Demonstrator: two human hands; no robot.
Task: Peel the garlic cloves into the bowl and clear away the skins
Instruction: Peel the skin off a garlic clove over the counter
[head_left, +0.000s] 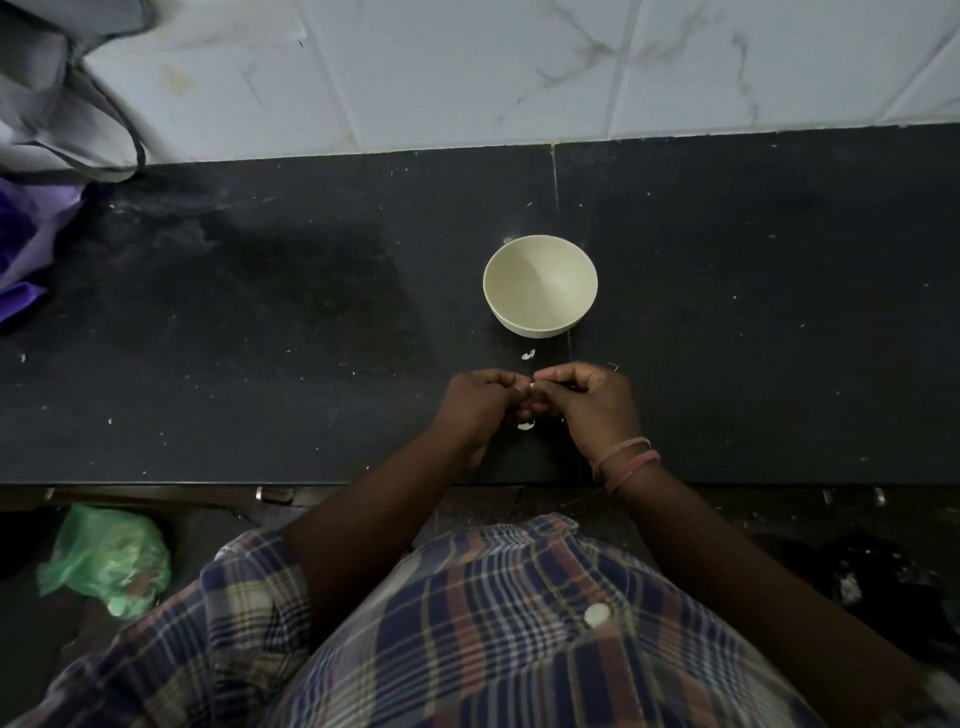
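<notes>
Left hand and right hand pinch one garlic clove between them — fingertips opposed for peeling; bowl waits just beyond. Skin scraps lie beneath.

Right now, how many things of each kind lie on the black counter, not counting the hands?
Bowl: 1, cream, looks empty
White skin pieces: 2, one between the bowl and the hands, one under the hands
Purple bag at the left edge: 1
Total: 4, tiny specks not counted
</notes>
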